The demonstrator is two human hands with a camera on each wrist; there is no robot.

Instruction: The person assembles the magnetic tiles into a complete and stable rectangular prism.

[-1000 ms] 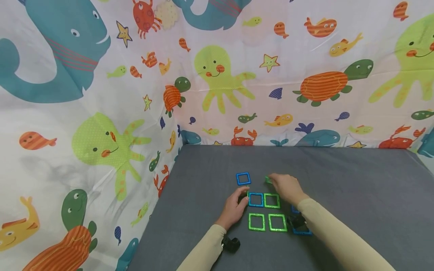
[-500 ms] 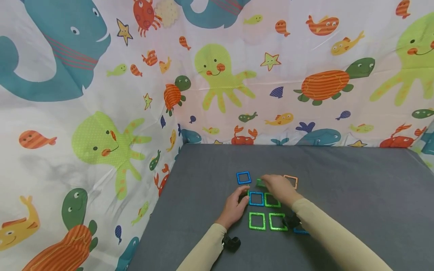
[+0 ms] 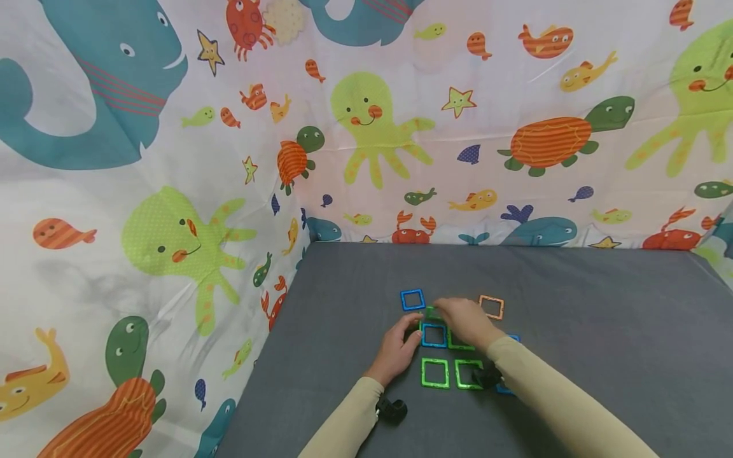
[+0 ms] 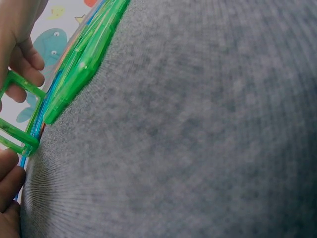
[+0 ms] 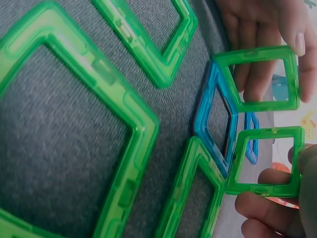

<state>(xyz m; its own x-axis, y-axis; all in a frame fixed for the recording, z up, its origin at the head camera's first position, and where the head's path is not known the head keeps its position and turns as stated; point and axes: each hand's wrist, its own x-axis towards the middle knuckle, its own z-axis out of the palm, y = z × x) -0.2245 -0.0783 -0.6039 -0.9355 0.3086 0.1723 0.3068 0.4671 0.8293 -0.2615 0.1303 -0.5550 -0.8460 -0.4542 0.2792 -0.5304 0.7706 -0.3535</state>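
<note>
A flat blue magnetic tile (image 3: pixel 434 345), an open square frame, lies on the grey cloth. My left hand (image 3: pixel 395 346) holds a green magnetic tile (image 5: pixel 257 54) on edge along the blue tile's left side. Beyond the blue tile's far side, my right hand (image 3: pixel 469 321) grips another green tile (image 5: pixel 270 131), also standing up. Whether this one touches the blue tile I cannot tell. To the right of the blue tile lies a flat green tile (image 3: pixel 460 348), partly covered by my right hand in the head view.
Two green tiles (image 3: pixel 435 385) lie flat nearer me. At the back are a blue tile (image 3: pixel 415 308) on the left and an orange tile (image 3: pixel 491 297) on the right. My right sleeve partly hides more blue tiles (image 3: pixel 504 390). A printed curtain (image 3: pixel 366 203) borders the grey table (image 3: pixel 343 273).
My right hand has moved left with its green tile, from behind the flat green tile to behind the blue one. The orange tile has come into sight. My left hand stays put.
</note>
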